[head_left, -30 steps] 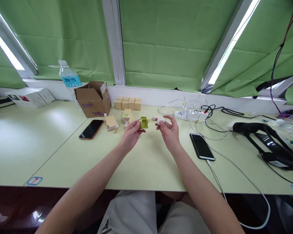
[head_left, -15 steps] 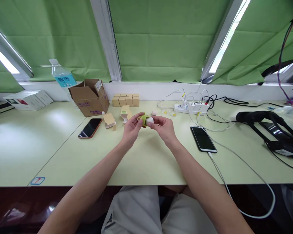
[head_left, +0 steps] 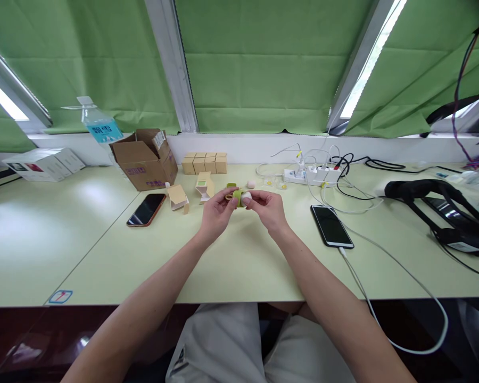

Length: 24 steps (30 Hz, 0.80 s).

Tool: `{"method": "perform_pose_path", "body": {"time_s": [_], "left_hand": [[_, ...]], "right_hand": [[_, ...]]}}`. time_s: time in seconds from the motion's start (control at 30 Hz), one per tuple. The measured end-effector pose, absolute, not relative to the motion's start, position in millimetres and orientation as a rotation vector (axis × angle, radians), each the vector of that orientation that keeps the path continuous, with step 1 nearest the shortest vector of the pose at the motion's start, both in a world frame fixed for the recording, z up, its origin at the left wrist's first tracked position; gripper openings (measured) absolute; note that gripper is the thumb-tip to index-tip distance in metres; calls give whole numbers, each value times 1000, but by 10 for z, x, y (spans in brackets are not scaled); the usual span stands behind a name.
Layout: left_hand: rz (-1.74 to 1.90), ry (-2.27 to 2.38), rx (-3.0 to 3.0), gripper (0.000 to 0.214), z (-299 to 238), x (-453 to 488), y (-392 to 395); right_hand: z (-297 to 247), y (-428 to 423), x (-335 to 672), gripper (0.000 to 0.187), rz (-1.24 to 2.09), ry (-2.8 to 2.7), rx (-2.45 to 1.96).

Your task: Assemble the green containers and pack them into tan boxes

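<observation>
My left hand [head_left: 217, 213] is closed on a small green sleeve-like holder [head_left: 237, 198] with a pale loop beside the fingers. Pinched in my right hand [head_left: 269, 210] is a small white rounded piece [head_left: 246, 196], pressed against the holder's right side. My fingers cover much of both, and how far one sits inside the other I cannot tell. A green flap [head_left: 231, 185] shows just behind my left fingertips; whether it joins the holder is unclear. Past my hands stands a small pale pink cylinder [head_left: 250, 184]. Two opened small cardboard boxes [head_left: 205, 185] [head_left: 178, 198] lie left of my left hand.
Small closed boxes [head_left: 205, 163] line the back, beside an open carton [head_left: 147, 162] and a water bottle [head_left: 101, 125]. One phone [head_left: 146, 209] lies left; another phone [head_left: 332, 226] is cabled at right. A power strip [head_left: 313, 174], loose cables and a black headset [head_left: 443, 210] occupy the right.
The green holder has turned in my fingers, and a green flap now shows behind my left fingertips. Both hands keep their grip in nearly the same place.
</observation>
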State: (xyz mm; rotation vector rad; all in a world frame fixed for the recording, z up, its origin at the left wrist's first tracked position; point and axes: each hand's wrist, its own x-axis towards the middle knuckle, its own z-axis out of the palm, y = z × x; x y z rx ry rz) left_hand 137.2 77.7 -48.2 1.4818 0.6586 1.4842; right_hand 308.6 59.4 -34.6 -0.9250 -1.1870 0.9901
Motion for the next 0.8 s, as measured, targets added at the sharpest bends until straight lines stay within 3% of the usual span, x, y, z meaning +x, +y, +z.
{"method": "perform_pose_path", "body": {"time_s": [0.8], "left_hand": [[1559, 604, 1369, 54, -551, 1443, 777]], "right_hand": [[-345, 559, 3066, 54, 987, -1135, -914]]}}
